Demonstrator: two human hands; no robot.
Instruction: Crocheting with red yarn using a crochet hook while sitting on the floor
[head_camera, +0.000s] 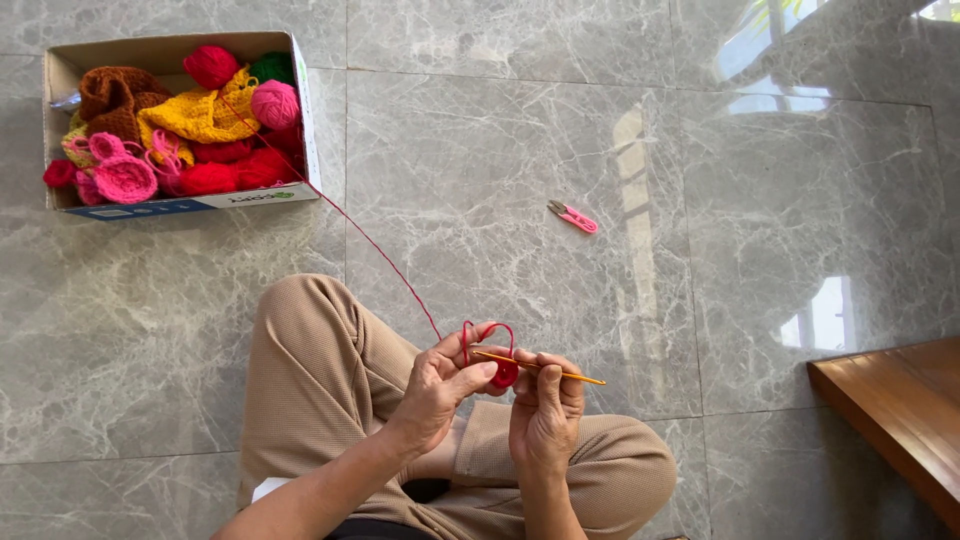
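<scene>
Seen from above, a seated person crochets over marble floor tiles. The left hand (440, 385) pinches a small red crochet piece (504, 373); the right hand (545, 410) grips a yellow crochet hook (545, 369), lying left to right. Red yarn (370, 245) runs up-left to a cardboard box (190, 203), white-sided with a blue stripe.

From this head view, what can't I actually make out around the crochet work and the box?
- Red crochet piece: mostly covered by the left hand thumb; stitches too small.
- Crochet hook: handle end hidden inside the right hand grip.
- Cardboard box: lower contents buried under piled yarn.
- Wooden furniture: cut off by the right edge.
</scene>
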